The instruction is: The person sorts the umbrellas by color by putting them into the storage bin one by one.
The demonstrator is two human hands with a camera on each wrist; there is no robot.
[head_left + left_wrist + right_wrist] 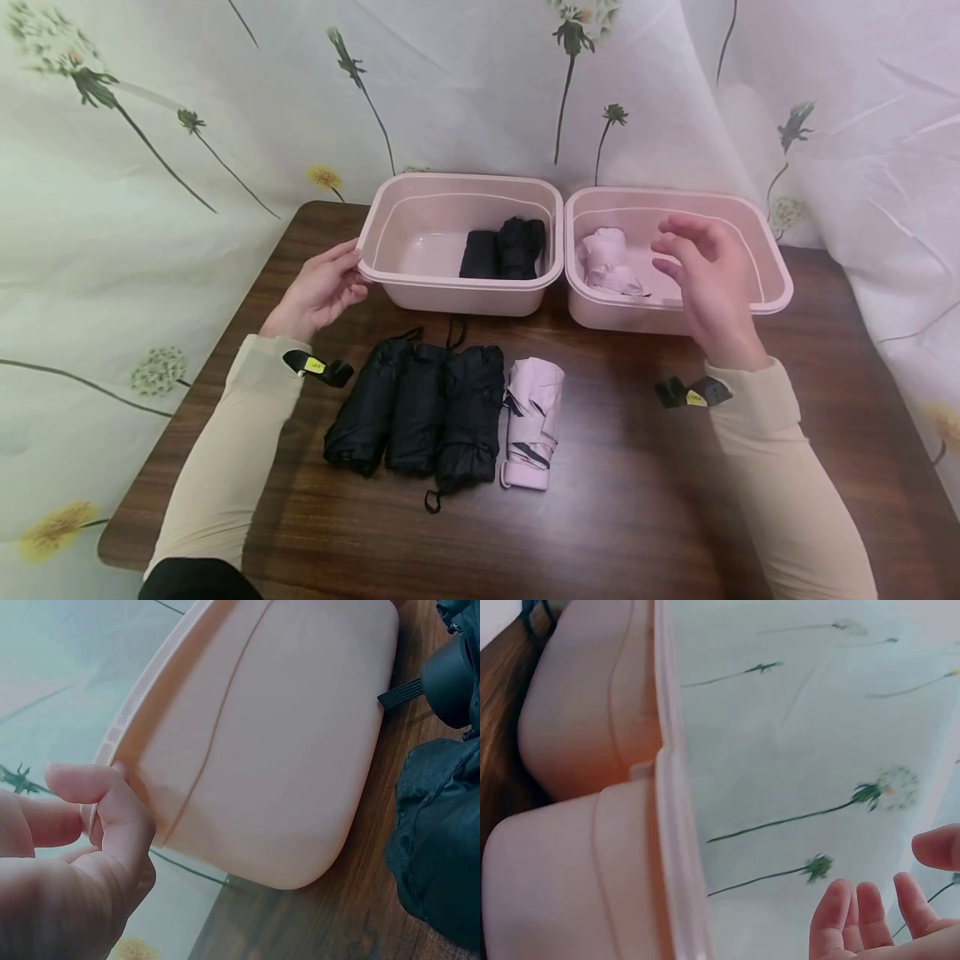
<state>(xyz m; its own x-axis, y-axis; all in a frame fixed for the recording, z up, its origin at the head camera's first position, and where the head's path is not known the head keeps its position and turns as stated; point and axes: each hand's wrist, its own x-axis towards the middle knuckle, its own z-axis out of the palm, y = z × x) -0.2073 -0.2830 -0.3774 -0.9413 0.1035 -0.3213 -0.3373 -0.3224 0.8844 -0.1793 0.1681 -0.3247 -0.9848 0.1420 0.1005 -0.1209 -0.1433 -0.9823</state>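
My left hand (322, 285) pinches the left end of the rim of a pink plastic bin (465, 297); the left wrist view shows the thumb and a bent finger at that rim. Two black folded umbrellas (517, 250) lie inside this bin, at its right end. Above the other pink bin (622, 315) hovers my right hand (708, 279), fingers relaxed and holding nothing. A pink folded umbrella (603, 258) lies in that bin's left part. In front of the bins, three black folded umbrellas (420, 408) and one pink folded umbrella (532, 421) lie side by side.
Both bins stand beside each other at the back of the brown wooden table (622, 517). Behind them hangs a pale cloth (465, 92) with a dandelion print. Each wrist wears a black strap with a yellow label.
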